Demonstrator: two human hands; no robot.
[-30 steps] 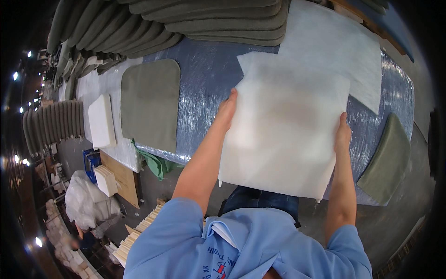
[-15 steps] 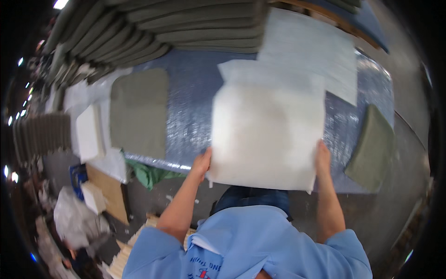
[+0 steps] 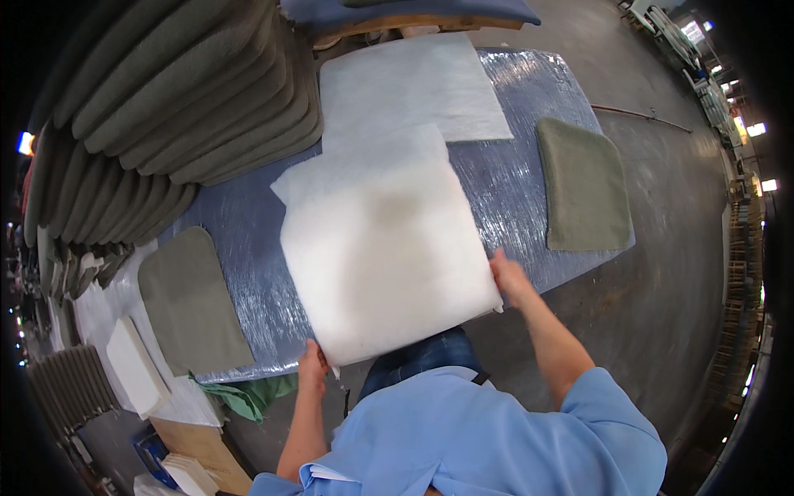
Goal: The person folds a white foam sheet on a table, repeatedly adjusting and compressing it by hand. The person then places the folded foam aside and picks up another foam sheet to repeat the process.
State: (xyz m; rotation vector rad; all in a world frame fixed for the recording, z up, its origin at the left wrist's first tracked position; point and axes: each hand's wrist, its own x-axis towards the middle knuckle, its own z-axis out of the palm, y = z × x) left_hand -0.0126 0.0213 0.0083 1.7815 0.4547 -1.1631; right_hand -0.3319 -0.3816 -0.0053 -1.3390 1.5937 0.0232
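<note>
A white padded piece that looks like a foam cushion under wadding (image 3: 389,273) lies in front of me, at the near edge of the plastic-covered table. My left hand (image 3: 313,368) is closed on its near left corner. On the opposite side, my right hand (image 3: 509,277) grips the near right edge, thumb along the side. The far end of the wadding overlaps another flat white wadding sheet (image 3: 413,78). What is inside the padded piece is hidden, as are most of my fingertips.
Grey-green cushion covers lie at left (image 3: 194,302) and right (image 3: 583,186) on the blue table (image 3: 256,289). Tall stacks of grey-green cushions (image 3: 207,91) fill the far left. A white foam slab (image 3: 136,368) and green cloth (image 3: 248,401) are at lower left.
My view has turned to the right, so the table appears tilted and more floor shows at right. Both hands still hold the white padded piece.
</note>
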